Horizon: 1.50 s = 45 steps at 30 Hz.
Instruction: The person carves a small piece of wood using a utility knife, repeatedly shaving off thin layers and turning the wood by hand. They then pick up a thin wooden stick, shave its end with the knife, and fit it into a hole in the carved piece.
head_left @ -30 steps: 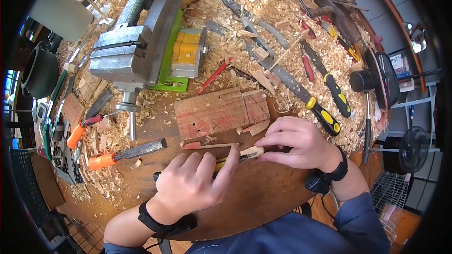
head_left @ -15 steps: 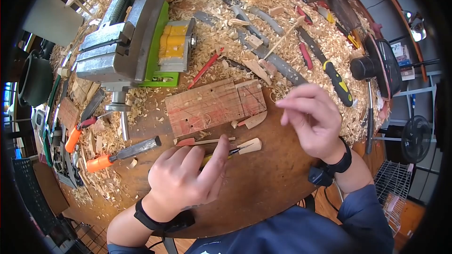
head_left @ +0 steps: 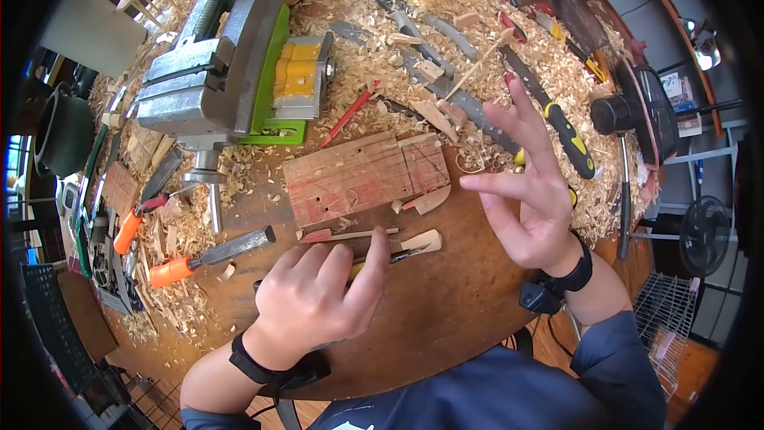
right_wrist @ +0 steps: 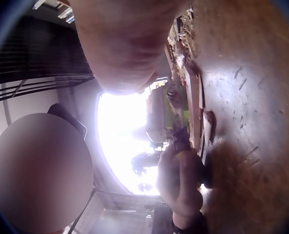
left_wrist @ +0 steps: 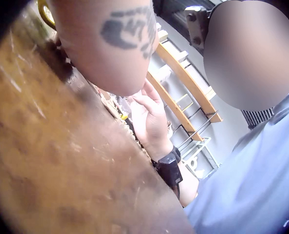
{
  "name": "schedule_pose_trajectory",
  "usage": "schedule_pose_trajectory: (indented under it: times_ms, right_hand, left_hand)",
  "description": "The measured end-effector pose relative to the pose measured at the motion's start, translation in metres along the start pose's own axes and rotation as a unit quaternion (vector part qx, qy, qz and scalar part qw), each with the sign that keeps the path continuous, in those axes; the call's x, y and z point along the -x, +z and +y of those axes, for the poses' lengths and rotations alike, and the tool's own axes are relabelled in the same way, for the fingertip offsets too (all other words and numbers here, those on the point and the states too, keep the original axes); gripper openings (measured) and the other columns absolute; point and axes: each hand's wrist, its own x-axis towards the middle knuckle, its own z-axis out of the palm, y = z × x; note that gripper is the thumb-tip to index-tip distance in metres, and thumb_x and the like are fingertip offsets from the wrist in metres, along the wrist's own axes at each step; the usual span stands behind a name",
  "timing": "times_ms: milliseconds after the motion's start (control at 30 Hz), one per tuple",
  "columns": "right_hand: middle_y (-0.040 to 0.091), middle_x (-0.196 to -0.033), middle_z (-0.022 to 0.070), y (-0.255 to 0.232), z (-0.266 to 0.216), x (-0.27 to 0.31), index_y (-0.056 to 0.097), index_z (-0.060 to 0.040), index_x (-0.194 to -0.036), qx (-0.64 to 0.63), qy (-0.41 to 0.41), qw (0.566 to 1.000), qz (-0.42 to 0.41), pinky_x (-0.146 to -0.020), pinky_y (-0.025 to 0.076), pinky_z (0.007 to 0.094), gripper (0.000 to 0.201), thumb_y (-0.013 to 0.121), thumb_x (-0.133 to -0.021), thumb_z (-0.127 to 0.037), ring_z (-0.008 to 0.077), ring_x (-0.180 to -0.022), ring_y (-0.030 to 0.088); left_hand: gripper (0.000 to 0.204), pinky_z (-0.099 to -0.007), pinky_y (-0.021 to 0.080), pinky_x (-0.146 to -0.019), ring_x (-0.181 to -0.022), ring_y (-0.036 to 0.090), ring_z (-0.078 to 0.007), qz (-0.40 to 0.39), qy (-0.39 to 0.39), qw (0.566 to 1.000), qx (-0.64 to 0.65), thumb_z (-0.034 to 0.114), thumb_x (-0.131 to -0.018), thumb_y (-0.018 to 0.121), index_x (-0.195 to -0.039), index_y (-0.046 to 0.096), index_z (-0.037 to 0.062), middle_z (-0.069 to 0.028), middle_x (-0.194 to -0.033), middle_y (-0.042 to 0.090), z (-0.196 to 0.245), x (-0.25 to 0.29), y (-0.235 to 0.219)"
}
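Note:
My left hand (head_left: pixel 318 291) grips a yellow-and-black tool (head_left: pixel 356 269) low over the wooden table; most of it is hidden by the fingers. Its narrow, dark metal tip overlaps a small pale piece of wood (head_left: pixel 423 240) in the head view. Raised to the right of that piece, my right hand (head_left: pixel 532 191) holds nothing and its fingers are spread. Just beyond the left fingers lies a thin wooden strip with a red end (head_left: pixel 318 236). A reddish wooden board (head_left: pixel 350 179) with pencil lines and holes lies farther back, a curved wood offcut (head_left: pixel 430 201) at its near edge.
A metal vise (head_left: pixel 191 84) stands back left beside a green-and-yellow fixture (head_left: pixel 278 95). Orange-handled chisels (head_left: pixel 171 272) lie left. Shavings (head_left: pixel 382 56) cover the back, around a red pencil (head_left: pixel 350 115), a yellow-and-black-handled saw (head_left: pixel 571 139) and a black-headed mallet (head_left: pixel 613 115) at right.
My right hand let go of the pale wood piece, moved right and up, and spread its fingers. The left hand stays near the same spot, still gripping the yellow-and-black tool.

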Motion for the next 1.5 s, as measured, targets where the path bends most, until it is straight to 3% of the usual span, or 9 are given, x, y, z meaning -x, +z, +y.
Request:
schedule_pose_trajectory:
  times_ms: [100, 200, 400, 433, 500, 533, 633, 800, 1500]
  right_hand:
    - [0.058, -0.16, 0.0186, 0.0, -0.003, -0.001, 0.086, -0.0193, -0.115, 0.021, 0.021, 1.0, 0.008, -0.13, 0.03, 0.0604, 0.043, 0.074, -0.084, 0.007, 0.0469, -0.161, 0.035]
    - [0.066, -0.151, 0.0159, 0.005, -0.003, -0.001, 0.086, -0.017, -0.111, 0.032, 0.037, 0.998, 0.038, -0.125, 0.039, 0.0567, 0.029, 0.083, -0.086, -0.001, 0.0447, -0.154, 0.047]
    - [0.073, -0.12, 0.013, 0.003, -0.004, 0.001, 0.076, -0.0048, -0.088, -0.015, -0.003, 1.0, 0.007, -0.098, 0.057, 0.0456, 0.01, 0.085, -0.088, 0.0, 0.0326, -0.114, 0.071]
    - [0.073, -0.12, 0.013, 0.005, -0.006, 0.003, 0.076, -0.0048, -0.088, -0.018, -0.007, 1.0, 0.009, -0.098, 0.057, 0.0456, 0.01, 0.085, -0.088, 0.0, 0.0326, -0.114, 0.071]
    - [0.072, -0.113, 0.0138, 0.009, -0.012, 0.007, 0.078, -0.0035, -0.094, -0.113, 0.068, 0.99, 0.04, -0.084, 0.06, 0.0355, 0.009, 0.08, -0.089, 0.004, 0.0257, -0.102, 0.073]
    - [0.072, -0.108, 0.0127, 0.015, -0.016, 0.002, 0.079, -0.003, -0.103, -0.06, 0.052, 0.993, 0.087, -0.07, 0.057, 0.0275, 0.015, 0.076, -0.091, 0.006, 0.0185, -0.09, 0.072]
    - [0.072, -0.11, 0.0115, 0.008, -0.013, 0.008, 0.08, -0.0037, -0.11, -0.099, 0.074, 0.992, 0.012, -0.069, 0.057, 0.0272, 0.022, 0.074, -0.091, 0.007, 0.0166, -0.084, 0.07]
    - [0.061, -0.064, 0.0021, 0.008, -0.016, 0.004, 0.084, -0.0076, -0.102, -0.056, 0.038, 0.997, -0.046, -0.049, 0.041, 0.0308, 0.021, 0.075, -0.087, 0.003, 0.0146, -0.051, 0.055]
    - [0.069, -0.075, 0.0048, 0.013, -0.012, 0.004, 0.083, -0.0076, -0.103, -0.025, 0.044, 0.995, -0.088, -0.053, 0.044, 0.0297, 0.02, 0.076, -0.088, 0.003, 0.0148, -0.057, 0.059]
  left_hand:
    - [0.045, -0.034, 0.053, -0.059, -0.06, 0.06, -0.0183, -0.032, 0.027, 0.998, -0.05, 0.023, -0.082, 0.082, -0.122, 0.078, 0.001, -0.0015, -0.073, 0.058, 0.003, 0.003, -0.001]
    - [0.023, -0.0298, 0.043, -0.052, -0.059, 0.056, -0.0138, 0.009, 0.031, 0.998, -0.05, 0.02, -0.082, 0.075, -0.1, 0.074, 0.0047, 0.0005, -0.072, 0.054, 0.005, 0.006, 0.007]
    - [0.024, -0.0332, 0.048, -0.058, -0.063, 0.064, -0.0186, -0.009, 0.02, 0.999, -0.037, 0.024, -0.082, 0.08, -0.094, 0.071, 0.0054, -0.0028, -0.079, 0.065, 0.009, 0.005, 0.003]
    - [0.024, -0.0332, 0.048, -0.058, -0.063, 0.064, -0.0186, -0.01, 0.018, 0.999, -0.042, 0.024, -0.082, 0.08, -0.094, 0.071, 0.0054, -0.0028, -0.079, 0.065, 0.008, 0.005, 0.004]
    - [0.015, -0.0293, 0.046, -0.059, -0.068, 0.061, -0.0141, -0.004, 0.047, 0.997, -0.068, 0.018, -0.079, 0.071, -0.09, 0.068, 0.0085, -0.0005, -0.08, 0.06, 0.007, 0.007, 0.006]
    - [0.017, -0.0295, 0.045, -0.059, -0.068, 0.061, -0.0141, -0.006, 0.054, 0.996, -0.077, 0.018, -0.078, 0.069, -0.092, 0.068, 0.0086, 0.0002, -0.08, 0.059, 0.007, 0.007, 0.006]
    - [0.019, -0.0313, 0.047, -0.059, -0.066, 0.063, -0.0161, -0.02, 0.064, 0.994, -0.082, 0.021, -0.08, 0.079, -0.089, 0.068, 0.0085, 0.0002, -0.076, 0.059, 0.008, 0.009, 0.007]
    - [0.022, -0.0318, 0.049, -0.06, -0.067, 0.062, -0.0162, -0.006, 0.052, 0.997, -0.063, 0.023, -0.079, 0.079, -0.089, 0.067, 0.0093, 0.0004, -0.076, 0.057, 0.006, 0.01, 0.009]
    - [0.022, -0.0304, 0.05, -0.061, -0.066, 0.06, -0.0148, 0.043, 0.039, 0.997, -0.059, 0.02, -0.081, 0.073, -0.099, 0.069, 0.007, 0.0011, -0.075, 0.053, 0.005, 0.013, 0.021]
